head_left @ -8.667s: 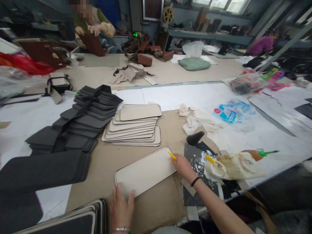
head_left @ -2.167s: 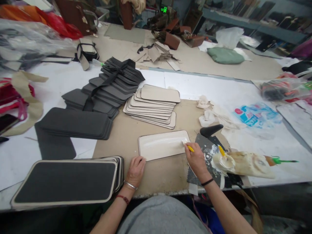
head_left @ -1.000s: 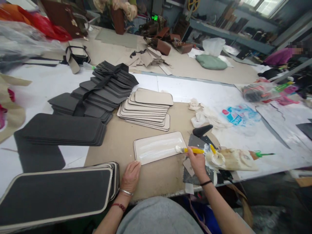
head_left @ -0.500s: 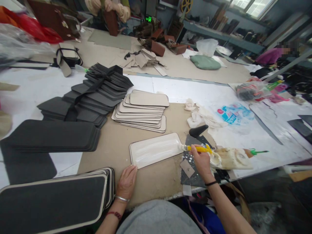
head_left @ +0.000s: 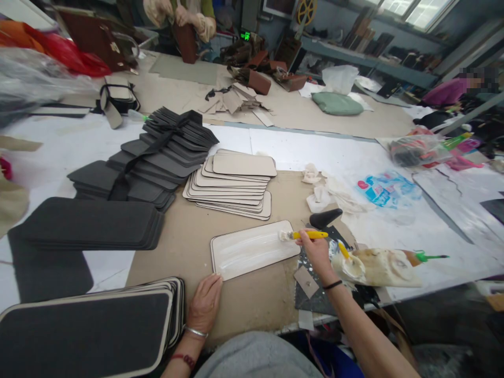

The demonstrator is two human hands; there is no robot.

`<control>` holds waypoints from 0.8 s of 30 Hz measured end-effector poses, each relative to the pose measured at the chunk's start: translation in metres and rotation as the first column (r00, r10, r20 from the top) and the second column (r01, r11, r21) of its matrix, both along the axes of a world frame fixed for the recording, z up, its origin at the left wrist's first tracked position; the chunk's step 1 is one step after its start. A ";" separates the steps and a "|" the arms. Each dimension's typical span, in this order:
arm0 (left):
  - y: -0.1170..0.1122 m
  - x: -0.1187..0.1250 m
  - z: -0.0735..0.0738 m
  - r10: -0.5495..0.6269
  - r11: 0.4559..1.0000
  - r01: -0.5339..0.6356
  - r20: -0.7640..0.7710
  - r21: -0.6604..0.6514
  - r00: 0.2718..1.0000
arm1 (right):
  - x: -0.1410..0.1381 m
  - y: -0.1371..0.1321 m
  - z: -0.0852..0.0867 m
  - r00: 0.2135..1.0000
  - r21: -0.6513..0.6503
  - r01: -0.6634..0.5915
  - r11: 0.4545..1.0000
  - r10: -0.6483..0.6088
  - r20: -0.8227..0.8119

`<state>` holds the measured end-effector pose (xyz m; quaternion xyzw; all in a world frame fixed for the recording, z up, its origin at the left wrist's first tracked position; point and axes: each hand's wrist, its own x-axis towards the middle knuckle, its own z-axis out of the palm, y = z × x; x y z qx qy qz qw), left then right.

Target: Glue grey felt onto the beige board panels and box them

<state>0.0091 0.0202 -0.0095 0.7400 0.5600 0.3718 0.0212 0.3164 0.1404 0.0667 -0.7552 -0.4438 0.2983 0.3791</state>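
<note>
A pale rounded panel (head_left: 252, 251) wet with white glue lies on the brown cardboard sheet (head_left: 189, 241) in front of me. My right hand (head_left: 316, 253) is closed on a yellow-handled brush (head_left: 305, 235), whose bristles touch the panel's right end. My left hand (head_left: 205, 303) rests flat, fingers together, with its fingertips at the panel's near left corner. Just right of my right hand lies a glue-smeared container (head_left: 374, 266) with a second yellow brush (head_left: 343, 250) in it.
A fanned pile of pale panels (head_left: 232, 184) lies beyond, black panels (head_left: 157, 157) to its left, a black stack (head_left: 90, 223) further left, and edged black panels (head_left: 86, 331) near left. Rags (head_left: 326, 191), a black tool (head_left: 325, 218), a person across the table (head_left: 185, 16).
My right hand has swept the brush along the panel, out to the glue container and back onto the panel's right end. My left hand stays at the near left corner. The view shifted.
</note>
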 end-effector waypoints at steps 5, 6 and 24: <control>-0.001 0.000 -0.001 0.007 1.000 -0.007 -0.003 -0.022 1.000 | 0.001 0.007 0.006 0.992 0.005 0.043 0.999 -0.043 0.120; -0.001 0.000 -0.002 0.009 1.000 -0.010 -0.006 -0.027 1.000 | -0.005 0.007 0.009 0.995 0.009 0.025 1.000 -0.026 0.096; -0.002 0.001 -0.001 0.016 0.999 -0.017 -0.008 -0.044 1.000 | -0.067 0.025 -0.012 0.990 -0.068 -0.142 0.988 0.141 -0.014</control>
